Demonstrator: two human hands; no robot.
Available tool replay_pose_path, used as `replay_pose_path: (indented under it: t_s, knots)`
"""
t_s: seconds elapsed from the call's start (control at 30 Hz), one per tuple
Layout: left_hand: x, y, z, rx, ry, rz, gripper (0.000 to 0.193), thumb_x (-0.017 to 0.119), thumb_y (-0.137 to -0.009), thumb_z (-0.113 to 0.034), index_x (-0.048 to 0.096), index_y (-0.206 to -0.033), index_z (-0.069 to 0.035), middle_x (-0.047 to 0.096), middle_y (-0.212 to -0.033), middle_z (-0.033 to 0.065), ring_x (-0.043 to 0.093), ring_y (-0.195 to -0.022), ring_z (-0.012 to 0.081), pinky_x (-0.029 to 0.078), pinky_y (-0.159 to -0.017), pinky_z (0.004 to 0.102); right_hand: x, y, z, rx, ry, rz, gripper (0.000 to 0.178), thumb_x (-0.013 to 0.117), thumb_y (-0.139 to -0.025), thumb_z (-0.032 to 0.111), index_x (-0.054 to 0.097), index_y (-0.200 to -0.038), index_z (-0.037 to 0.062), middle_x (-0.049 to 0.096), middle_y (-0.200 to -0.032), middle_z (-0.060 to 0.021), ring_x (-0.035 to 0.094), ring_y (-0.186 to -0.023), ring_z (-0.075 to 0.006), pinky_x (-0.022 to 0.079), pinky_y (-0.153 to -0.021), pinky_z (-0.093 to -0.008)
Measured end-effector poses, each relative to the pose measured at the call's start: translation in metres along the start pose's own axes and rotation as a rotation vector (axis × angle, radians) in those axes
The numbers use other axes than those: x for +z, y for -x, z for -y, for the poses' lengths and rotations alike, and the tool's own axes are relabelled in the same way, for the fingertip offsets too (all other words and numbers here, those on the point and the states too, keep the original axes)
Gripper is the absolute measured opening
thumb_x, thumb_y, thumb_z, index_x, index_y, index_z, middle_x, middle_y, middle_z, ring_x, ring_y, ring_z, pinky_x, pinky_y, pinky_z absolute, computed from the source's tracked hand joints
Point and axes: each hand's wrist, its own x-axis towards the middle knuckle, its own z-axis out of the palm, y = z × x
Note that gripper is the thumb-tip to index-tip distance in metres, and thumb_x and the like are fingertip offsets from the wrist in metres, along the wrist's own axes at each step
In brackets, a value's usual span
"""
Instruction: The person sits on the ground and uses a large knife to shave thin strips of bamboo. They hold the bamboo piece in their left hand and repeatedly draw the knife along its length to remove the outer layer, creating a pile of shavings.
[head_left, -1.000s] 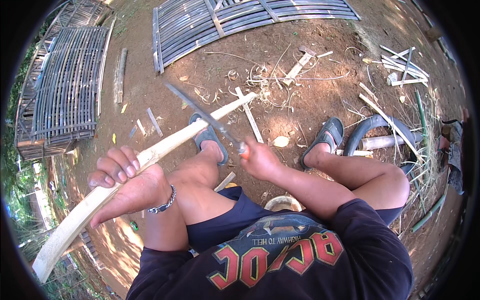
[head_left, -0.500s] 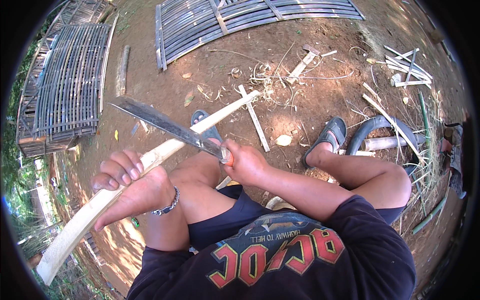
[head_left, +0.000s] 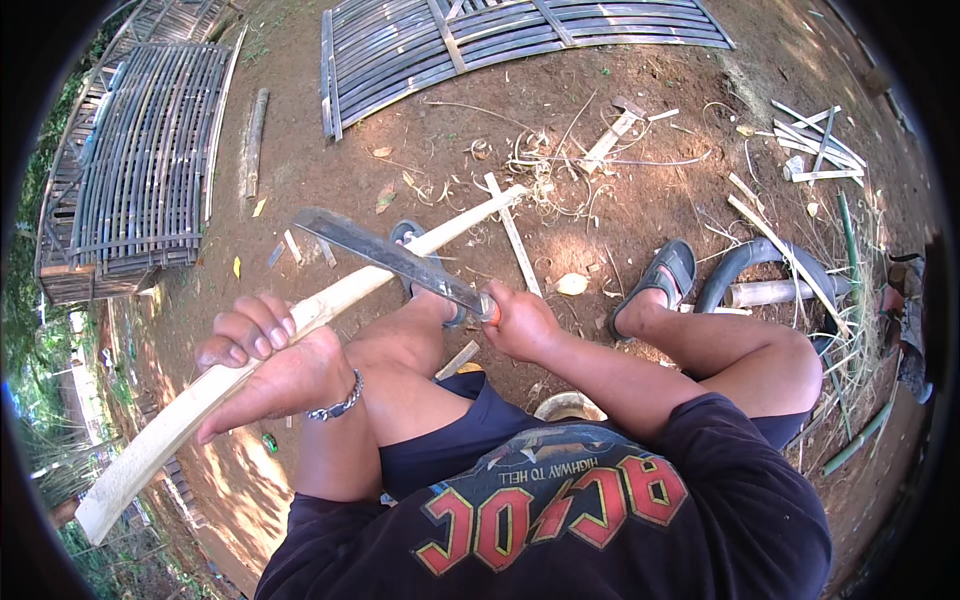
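A long pale strip of wood or split bamboo (head_left: 345, 294) slants from the lower left up toward the middle. My left hand (head_left: 270, 365) is wrapped round its lower part, fingers over the top and thumb beneath. In my right hand (head_left: 525, 322) is the orange handle of a machete (head_left: 400, 262), gripped in a closed fist. The broad dark blade points up and left, lying across the strip at about its middle. Beyond my left hand the strip's wide end reaches toward the lower left; its narrow far end lies over the curly shavings (head_left: 545, 175) on the ground.
A hammer-like tool (head_left: 610, 135) lies beyond the shavings. Thin pale sticks (head_left: 820, 145) are piled at the right, near a black rubber tyre (head_left: 745, 265). Slatted bamboo panels (head_left: 500, 50) lie at the far side; another slatted structure (head_left: 140, 160) stands left. My sandalled feet rest on bare earth.
My right hand and the machete have moved to the right and slightly down, the blade sliding along the strip. The strip's near end has risen a little; my left hand still grips it.
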Motion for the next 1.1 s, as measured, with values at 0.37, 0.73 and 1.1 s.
replay_pose_path:
  t_s: [0.37,0.73,1.1]
  knots:
    - [-0.004,-0.004,0.003,-0.033,0.19,0.135,0.075,0.031,-0.08,-0.088,0.038,-0.071,-0.014,0.028,-0.053,-0.0015,0.026,-0.044,0.0089,0.019,-0.04,0.0219,0.007,0.035,-0.183,0.634,0.064,-0.073,0.039,0.056,-0.092,0.024,0.054,-0.123,-0.0003,0.066,-0.11,-0.026,0.065,-0.105,-0.0386,0.051,-0.09,-0.0464]
    - [0.011,0.0,0.003,-0.023,0.119,0.083,0.075,0.033,-0.079,-0.089,0.035,-0.072,-0.014,0.027,-0.054,-0.0023,0.024,-0.044,0.0082,0.018,-0.041,0.0214,-0.029,0.001,0.048,-0.032,-0.169,0.036,0.039,0.063,-0.078,0.013,0.052,-0.114,0.0027,0.066,-0.086,-0.0254,0.065,-0.084,-0.0434,0.053,-0.076,-0.0497]
    - [0.01,0.008,0.002,-0.016,0.18,0.12,0.076,0.036,-0.078,-0.089,0.037,-0.072,-0.014,0.027,-0.054,-0.0018,0.025,-0.045,0.0083,0.019,-0.041,0.0223,-0.025,0.002,0.027,0.058,-0.076,-0.002,0.038,0.062,-0.079,0.013,0.049,-0.112,0.001,0.065,-0.084,-0.0263,0.064,-0.082,-0.046,0.051,-0.075,-0.0526]
